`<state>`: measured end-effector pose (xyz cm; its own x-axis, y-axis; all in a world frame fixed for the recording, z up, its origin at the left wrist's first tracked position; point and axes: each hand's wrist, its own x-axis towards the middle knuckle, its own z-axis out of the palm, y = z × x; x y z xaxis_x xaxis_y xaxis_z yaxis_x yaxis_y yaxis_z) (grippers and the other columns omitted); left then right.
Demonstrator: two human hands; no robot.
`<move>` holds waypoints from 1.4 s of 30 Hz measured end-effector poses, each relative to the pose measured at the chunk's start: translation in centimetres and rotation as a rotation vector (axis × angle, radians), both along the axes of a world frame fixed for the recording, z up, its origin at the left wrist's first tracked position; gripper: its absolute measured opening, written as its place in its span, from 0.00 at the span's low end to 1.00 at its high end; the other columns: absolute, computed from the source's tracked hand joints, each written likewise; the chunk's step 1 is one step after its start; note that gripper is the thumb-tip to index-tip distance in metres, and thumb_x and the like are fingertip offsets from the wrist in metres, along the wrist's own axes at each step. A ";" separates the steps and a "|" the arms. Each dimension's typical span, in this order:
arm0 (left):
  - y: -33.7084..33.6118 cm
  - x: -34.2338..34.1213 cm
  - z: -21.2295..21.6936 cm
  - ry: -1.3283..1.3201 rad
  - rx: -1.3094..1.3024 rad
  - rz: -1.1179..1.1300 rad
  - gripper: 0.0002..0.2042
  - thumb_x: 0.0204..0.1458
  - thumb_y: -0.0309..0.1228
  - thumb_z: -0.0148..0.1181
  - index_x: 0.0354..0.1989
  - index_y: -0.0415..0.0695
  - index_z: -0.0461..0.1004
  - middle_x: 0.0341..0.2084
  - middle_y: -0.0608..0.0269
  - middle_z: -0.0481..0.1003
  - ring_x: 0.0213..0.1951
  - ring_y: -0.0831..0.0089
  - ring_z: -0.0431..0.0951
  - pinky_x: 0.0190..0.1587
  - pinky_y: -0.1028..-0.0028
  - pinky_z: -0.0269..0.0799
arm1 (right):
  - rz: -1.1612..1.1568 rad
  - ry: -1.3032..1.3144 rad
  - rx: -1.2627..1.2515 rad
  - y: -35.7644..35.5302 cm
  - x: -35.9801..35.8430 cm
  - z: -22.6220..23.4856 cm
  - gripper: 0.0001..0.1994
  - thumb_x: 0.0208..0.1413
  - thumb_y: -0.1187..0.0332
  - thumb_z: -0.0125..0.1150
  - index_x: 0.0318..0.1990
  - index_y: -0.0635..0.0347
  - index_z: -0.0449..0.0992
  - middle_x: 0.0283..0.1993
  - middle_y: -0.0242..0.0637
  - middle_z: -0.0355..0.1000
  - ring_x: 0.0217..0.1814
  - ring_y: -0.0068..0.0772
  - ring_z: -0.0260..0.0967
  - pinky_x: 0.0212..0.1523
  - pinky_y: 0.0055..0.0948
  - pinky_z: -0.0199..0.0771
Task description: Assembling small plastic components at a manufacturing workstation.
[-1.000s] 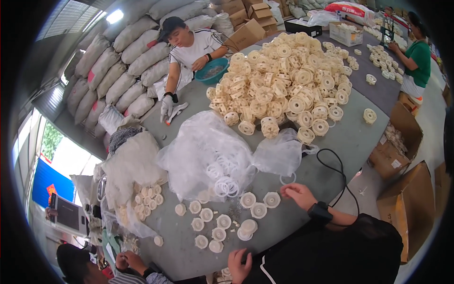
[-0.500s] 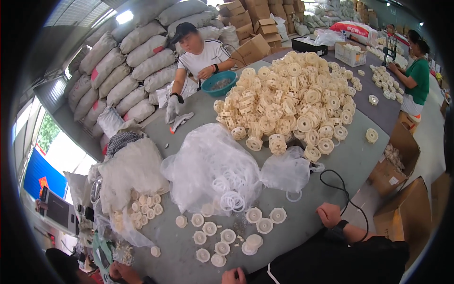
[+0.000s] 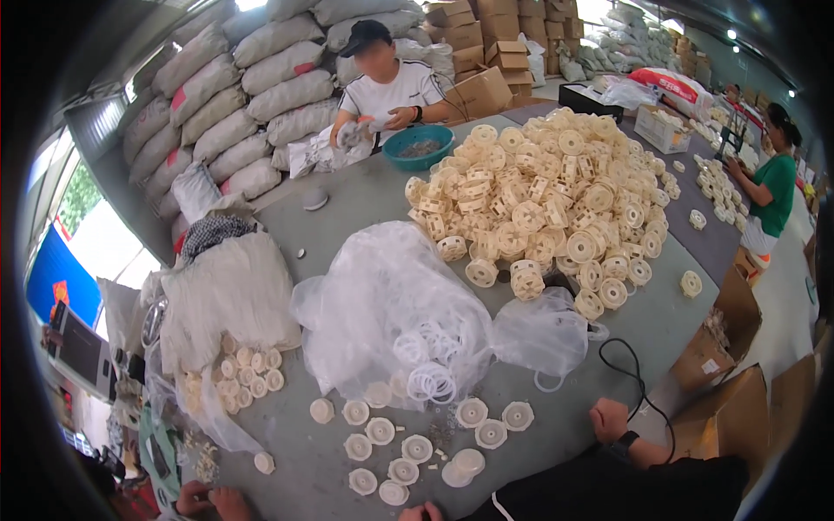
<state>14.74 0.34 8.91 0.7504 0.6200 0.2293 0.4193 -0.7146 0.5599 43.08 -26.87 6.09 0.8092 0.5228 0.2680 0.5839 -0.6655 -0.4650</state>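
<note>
At the right front edge of the table, my right hand [image 3: 611,421] rests with its fingers curled in, nothing visible in them, a dark watch on the wrist. My left hand [image 3: 420,512] shows only in part at the lower edge, its visible fingers bent together. Between and beyond my hands lie several cream octagonal plastic caps [image 3: 417,449] and a stacked pair of round caps [image 3: 467,462]. Past them, a clear plastic bag [image 3: 373,295] holds white rings [image 3: 430,382]. A smaller clear bag [image 3: 543,334] lies beside it, apart from my right hand.
A large heap of cream plastic wheel-like parts [image 3: 530,213] covers the far middle. Across the table a person [image 3: 395,91] handles gloves [image 3: 354,132] by a teal basin [image 3: 419,148]. Another person's hands [image 3: 211,501] are at lower left. A black cable [image 3: 638,369] curves near my right hand.
The person across has picked a glove up off the table, uncovering a pale round disc, and brought both hands together. My view has shifted slightly; my hands stay at the table edge.
</note>
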 end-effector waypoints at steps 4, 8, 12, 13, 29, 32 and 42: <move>0.0 0.4 0.0 0.008 -0.004 0.061 0.07 0.47 0.28 0.54 0.19 0.41 0.68 0.16 0.52 0.66 0.19 0.52 0.66 0.22 0.59 0.61 | 0.044 0.020 0.104 0.5 0.2 0.6 0.07 0.45 0.68 0.52 0.19 0.58 0.66 0.20 0.41 0.63 0.23 0.48 0.64 0.24 0.40 0.61; 0.1 0.4 0.3 0.053 -0.015 0.057 0.08 0.47 0.29 0.53 0.19 0.42 0.68 0.16 0.52 0.66 0.21 0.51 0.67 0.23 0.58 0.62 | 0.048 0.017 0.065 0.7 0.2 0.9 0.07 0.45 0.69 0.52 0.19 0.58 0.67 0.20 0.41 0.64 0.23 0.47 0.64 0.24 0.40 0.62; -0.2 -0.2 0.1 0.060 0.041 0.109 0.09 0.49 0.31 0.52 0.20 0.41 0.68 0.17 0.50 0.66 0.21 0.50 0.67 0.24 0.57 0.62 | 0.033 0.014 0.055 0.9 -0.4 1.1 0.06 0.44 0.70 0.52 0.19 0.58 0.67 0.19 0.40 0.64 0.22 0.47 0.64 0.23 0.39 0.62; -0.2 -0.1 0.0 0.060 0.046 0.114 0.09 0.49 0.31 0.52 0.20 0.41 0.68 0.17 0.50 0.66 0.21 0.50 0.67 0.24 0.57 0.62 | 0.037 0.015 0.060 1.0 -0.3 1.1 0.06 0.44 0.70 0.52 0.19 0.58 0.67 0.19 0.40 0.64 0.22 0.47 0.64 0.23 0.39 0.62; -0.6 -0.6 -1.6 -0.028 0.064 0.195 0.11 0.38 0.33 0.62 0.15 0.47 0.65 0.11 0.62 0.63 0.16 0.62 0.66 0.18 0.67 0.60 | 0.079 0.070 0.106 0.4 -0.1 -1.0 0.05 0.45 0.73 0.49 0.21 0.63 0.65 0.21 0.45 0.61 0.24 0.50 0.61 0.25 0.39 0.60; 0.0 0.2 -1.0 0.043 0.040 0.198 0.11 0.40 0.33 0.61 0.14 0.46 0.65 0.12 0.62 0.64 0.17 0.63 0.66 0.19 0.66 0.60 | -0.024 -0.079 0.132 -1.0 0.3 -3.8 0.09 0.53 0.73 0.42 0.23 0.66 0.65 0.23 0.48 0.61 0.28 0.51 0.61 0.30 0.40 0.59; 0.2 0.4 -1.0 -0.078 0.132 0.254 0.11 0.40 0.28 0.61 0.14 0.46 0.64 0.12 0.62 0.63 0.16 0.64 0.66 0.17 0.69 0.59 | 0.011 0.204 0.123 -2.3 1.1 -5.1 0.10 0.60 0.70 0.39 0.34 0.69 0.64 0.28 0.45 0.59 0.30 0.42 0.58 0.34 0.31 0.60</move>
